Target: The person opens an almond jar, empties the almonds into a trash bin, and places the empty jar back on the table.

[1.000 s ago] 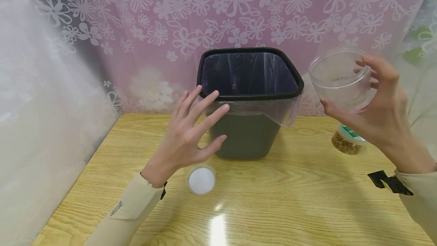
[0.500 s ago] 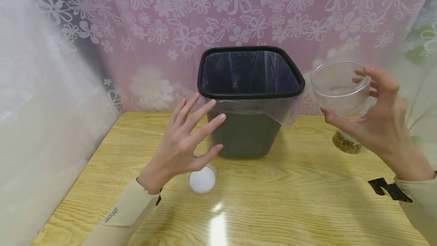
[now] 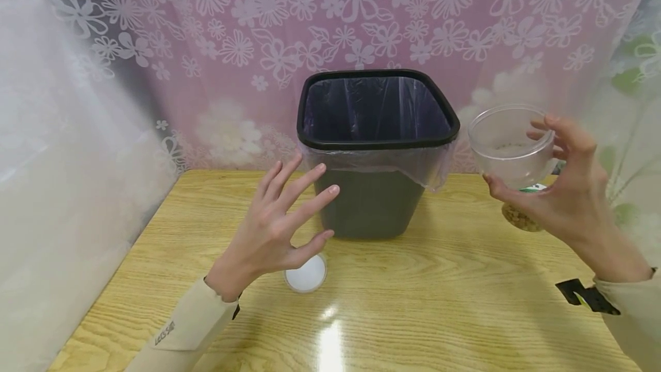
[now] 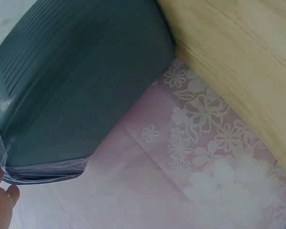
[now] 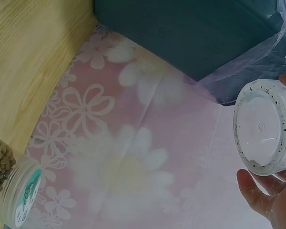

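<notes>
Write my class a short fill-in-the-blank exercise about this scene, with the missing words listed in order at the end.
1. While the right hand grips the clear container, the left hand holds ____.
2. The rim of the bin is coloured ____.
3. Besides white, the lid of the small jar shows the colour ____.
4. The pink backdrop behind the bin is patterned with white ____.

Missing words: nothing; black; green; flowers.

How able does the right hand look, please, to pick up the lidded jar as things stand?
Probably not: the right hand is holding the clear tub, which would likely need setting down first, though nothing else appears to block the lidded jar.
</notes>
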`<state>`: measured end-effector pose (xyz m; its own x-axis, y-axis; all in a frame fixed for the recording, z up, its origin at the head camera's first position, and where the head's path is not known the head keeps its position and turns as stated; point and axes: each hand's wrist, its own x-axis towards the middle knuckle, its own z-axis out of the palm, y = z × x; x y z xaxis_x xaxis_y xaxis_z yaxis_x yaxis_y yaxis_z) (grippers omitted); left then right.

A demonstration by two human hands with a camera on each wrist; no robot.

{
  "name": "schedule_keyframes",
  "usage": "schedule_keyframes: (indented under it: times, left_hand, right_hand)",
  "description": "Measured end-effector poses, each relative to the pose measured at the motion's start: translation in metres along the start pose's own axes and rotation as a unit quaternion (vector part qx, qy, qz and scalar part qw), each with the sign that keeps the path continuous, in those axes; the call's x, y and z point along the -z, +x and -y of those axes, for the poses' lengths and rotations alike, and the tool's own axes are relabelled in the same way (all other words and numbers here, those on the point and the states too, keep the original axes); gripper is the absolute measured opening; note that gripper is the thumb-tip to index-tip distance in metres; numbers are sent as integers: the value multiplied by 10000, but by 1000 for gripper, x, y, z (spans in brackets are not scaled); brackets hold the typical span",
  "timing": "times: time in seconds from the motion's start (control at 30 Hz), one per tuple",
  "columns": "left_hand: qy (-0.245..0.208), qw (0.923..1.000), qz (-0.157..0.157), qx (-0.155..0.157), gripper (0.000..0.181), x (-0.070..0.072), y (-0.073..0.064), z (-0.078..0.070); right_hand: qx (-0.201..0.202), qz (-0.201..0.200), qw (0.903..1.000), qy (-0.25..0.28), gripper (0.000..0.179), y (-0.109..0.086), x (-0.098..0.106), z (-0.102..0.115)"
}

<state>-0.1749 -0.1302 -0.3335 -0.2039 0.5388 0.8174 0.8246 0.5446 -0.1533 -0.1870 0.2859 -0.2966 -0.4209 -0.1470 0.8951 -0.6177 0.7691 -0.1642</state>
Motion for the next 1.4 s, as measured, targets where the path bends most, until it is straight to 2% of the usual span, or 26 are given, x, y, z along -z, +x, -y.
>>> schedule_keyframes:
  times: [0.37, 0.53, 0.7, 0.97, 1.2, 1.4]
  left_hand:
    - [-9, 9999, 116, -52, 50, -3, -15, -3]
    - [-43, 9996, 267, -13, 50, -2, -19, -3]
    - [-86, 9996, 257, -23, 47, -2, -24, -4]
    - [-169, 9994, 290, 82, 48, -2, -33, -5]
    - [-203, 9989, 400, 119, 49, -3, -39, -5]
    - [-363, 9979, 514, 137, 50, -4, -46, -5]
  right_hand:
    - [24, -45, 9999, 162, 101, -9, 0, 0]
    - [88, -260, 9992, 292, 97, -15, -4, 1]
    - [153, -400, 9985, 350, 94, -21, -7, 3]
    - [246, -135, 9995, 161, 94, -28, -4, 2]
    - [473, -269, 9977, 399, 88, -32, -8, 3]
    - [417, -108, 9985, 327, 90, -42, -7, 2]
